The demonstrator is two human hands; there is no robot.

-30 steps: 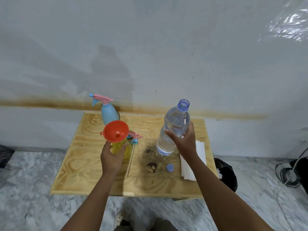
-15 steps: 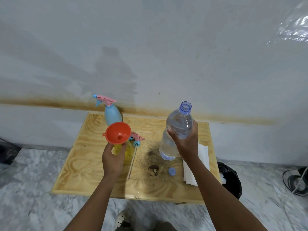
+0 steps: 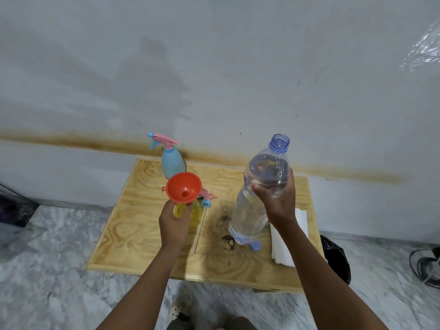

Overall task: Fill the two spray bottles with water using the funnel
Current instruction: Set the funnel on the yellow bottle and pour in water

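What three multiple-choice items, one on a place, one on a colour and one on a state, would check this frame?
1. Where does the blue spray bottle stand?
A. On the floor
B. At the back of the wooden table, near the wall
C. On a shelf

2. What colour is the funnel?
A. Green
B. Orange
C. White

3. What state is the water bottle in?
A. Capped, lying flat
B. Uncapped, upside down
C. Uncapped, gripped by the right hand

Answers:
1 B: it stands behind the funnel, close to the stained wall.
2 B: its bowl is plainly orange, above the yellow spray bottle that the left hand holds.
3 C: its open mouth points up, and the blue cap lies on the table.
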